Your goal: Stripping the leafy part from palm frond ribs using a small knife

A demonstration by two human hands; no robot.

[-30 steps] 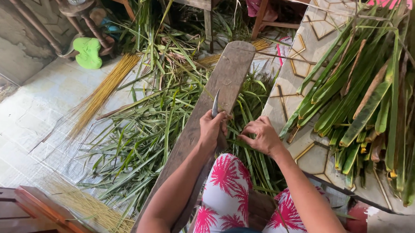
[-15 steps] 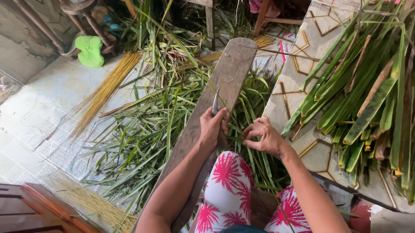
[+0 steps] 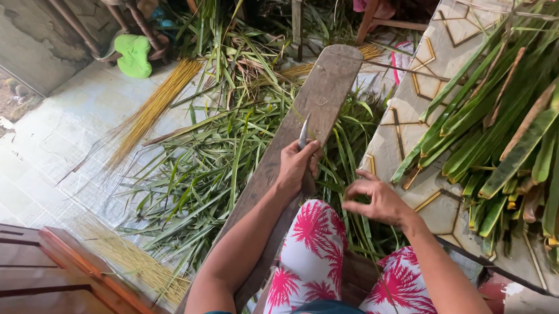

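Two hands: both work low in the view, above the person's lap in red-and-white patterned trousers (image 3: 304, 251).
Left hand: the left hand (image 3: 296, 165) is closed around the handle of a knife (image 3: 303, 132), whose short blade points up and away along the wooden plank (image 3: 322, 93); the fist rests on the plank's right edge.
Right hand: the right hand (image 3: 377, 200) hangs in the air just right of the plank, fingers curled and thumb near the forefinger as in a pinch; I cannot tell whether a thin strip is caught between them.
Change: a second ago this hand lay pressed down among the green leaves beside the plank, half a second ago it was pinching there, and now it has lifted and drawn back toward the body, while the knife hand has stayed where it was.
Meaning: by my judgement, one pull on a leaf is ending or a fresh grip is being sought, with the blade kept ready.
Leaves: cut green leaf strips (image 3: 211, 167) lie strewn on the floor to both sides of the plank.
Right side: a stack of long whole leaves (image 3: 510, 128) lies on a patterned mat (image 3: 418, 87).
Left side: bundles of pale yellow ribs (image 3: 151, 112) rest on the tiled floor (image 3: 38, 161), a green cloth (image 3: 134, 54) beyond them.
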